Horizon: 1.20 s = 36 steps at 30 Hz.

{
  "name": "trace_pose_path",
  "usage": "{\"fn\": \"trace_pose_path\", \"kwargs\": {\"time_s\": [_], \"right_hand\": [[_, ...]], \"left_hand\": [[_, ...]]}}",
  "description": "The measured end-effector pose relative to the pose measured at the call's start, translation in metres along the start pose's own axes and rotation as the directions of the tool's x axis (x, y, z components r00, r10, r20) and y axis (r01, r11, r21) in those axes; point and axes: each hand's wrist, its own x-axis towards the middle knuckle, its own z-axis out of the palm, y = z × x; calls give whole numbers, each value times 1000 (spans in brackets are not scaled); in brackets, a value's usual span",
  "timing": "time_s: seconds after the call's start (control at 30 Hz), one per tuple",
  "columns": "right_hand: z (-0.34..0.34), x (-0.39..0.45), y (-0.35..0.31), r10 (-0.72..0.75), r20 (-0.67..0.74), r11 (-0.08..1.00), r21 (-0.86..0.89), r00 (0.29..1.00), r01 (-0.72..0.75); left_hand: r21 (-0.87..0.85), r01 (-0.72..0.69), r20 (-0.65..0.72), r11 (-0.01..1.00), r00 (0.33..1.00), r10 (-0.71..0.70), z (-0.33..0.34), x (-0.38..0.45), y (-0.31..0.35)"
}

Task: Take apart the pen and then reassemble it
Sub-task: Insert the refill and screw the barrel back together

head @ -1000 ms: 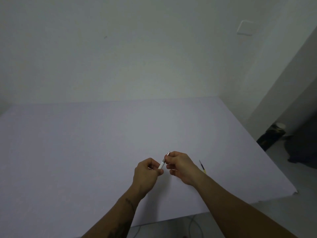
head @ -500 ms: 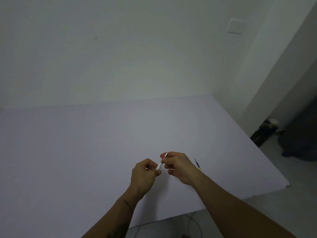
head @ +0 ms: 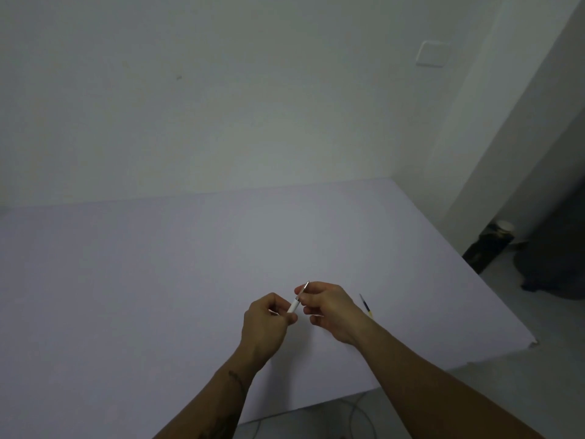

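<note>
The left hand (head: 264,324) and right hand (head: 329,308) are both pinching 1 white pen (head: 297,301) over the pale table (head: 158,280), near white walls (head: 221,106); a thin refill (head: 365,305) is lying beside.

matt table (head: 158,280), glossy plastic pen (head: 294,305)

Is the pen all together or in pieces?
In pieces: both hands hold the pen, while its refill lies apart on the table.

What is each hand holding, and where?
Both grip the white pen body: left hand at its lower end, right hand near the metal tip.
</note>
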Motion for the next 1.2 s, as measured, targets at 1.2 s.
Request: {"fn": "trace_pose_path", "kwargs": {"time_s": [1.2], "right_hand": [[10,6,-13,-58,-8,997,50,998,58]], "left_hand": [[-102,-2,18,995,1000,4,-6,8,1]]}}
